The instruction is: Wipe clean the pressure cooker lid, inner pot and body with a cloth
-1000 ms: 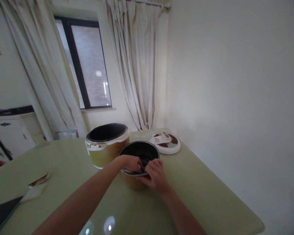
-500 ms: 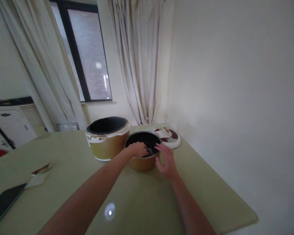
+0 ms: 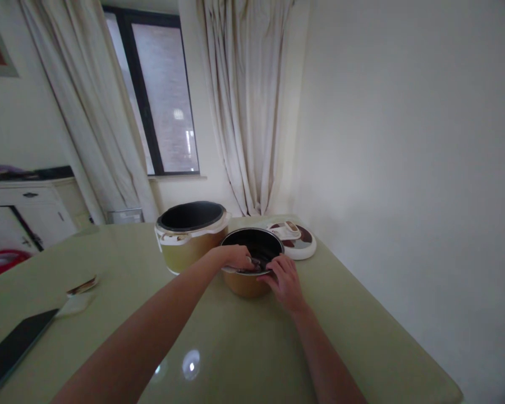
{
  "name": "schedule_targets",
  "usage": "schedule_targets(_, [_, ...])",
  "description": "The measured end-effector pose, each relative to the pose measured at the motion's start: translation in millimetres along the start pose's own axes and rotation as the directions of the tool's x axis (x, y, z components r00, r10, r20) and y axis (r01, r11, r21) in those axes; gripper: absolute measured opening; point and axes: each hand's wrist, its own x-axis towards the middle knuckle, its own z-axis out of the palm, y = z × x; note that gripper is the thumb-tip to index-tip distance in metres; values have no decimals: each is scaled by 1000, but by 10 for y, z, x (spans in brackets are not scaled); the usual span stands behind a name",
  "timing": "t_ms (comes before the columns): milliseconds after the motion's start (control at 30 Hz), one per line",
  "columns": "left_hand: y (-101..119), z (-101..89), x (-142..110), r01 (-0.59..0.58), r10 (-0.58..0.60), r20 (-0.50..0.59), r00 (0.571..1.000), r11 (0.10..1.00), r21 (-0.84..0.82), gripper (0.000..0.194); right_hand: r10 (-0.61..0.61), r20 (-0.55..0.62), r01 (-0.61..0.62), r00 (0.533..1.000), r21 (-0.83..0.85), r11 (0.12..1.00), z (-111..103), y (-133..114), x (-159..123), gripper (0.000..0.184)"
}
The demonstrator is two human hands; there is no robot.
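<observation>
A round inner pot (image 3: 246,287), dark inside and golden brown outside, stands upright on the table. My left hand (image 3: 237,257) reaches over its near left rim into it, fingers curled. A small greyish piece shows at those fingertips, too unclear to name. With fingers over the near right rim and thumb outside, my right hand (image 3: 285,280) grips the pot. Just left of the pot is the cooker body (image 3: 172,259), white-rimmed, open at the top and dark within. The cooker lid (image 3: 306,244), white and brown with a handle, lies behind the pot on the right.
The pale green table (image 3: 235,342) has its right edge near the wall (image 3: 404,168). At the left lie a dark flat board (image 3: 19,348) and a small brown-and-white item (image 3: 82,286). Curtains (image 3: 252,112) and a window (image 3: 164,95) are behind.
My right hand has closed from a looser, spread pose onto the pot's rim. My left hand stays inside the pot. The whole view has shifted slightly, moving things rightward.
</observation>
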Motion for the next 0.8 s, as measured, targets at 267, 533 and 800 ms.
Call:
schedule_targets(267, [80,46,-29,-14,13,-27,1000,999,-32,58,107,-84,-106,991,25,994,-158,457,-79,34])
schedule_targets(533, [141,164,-13,-103,103,2,995,994,-43,43,-5,-14,5,1000,25,1000,1,-342,-46,46])
schedule_targets(800, [-84,188,-29,-87,86,-28,996,995,-48,41,-28,-74,25,997,-51,998,127,-181,-50,22])
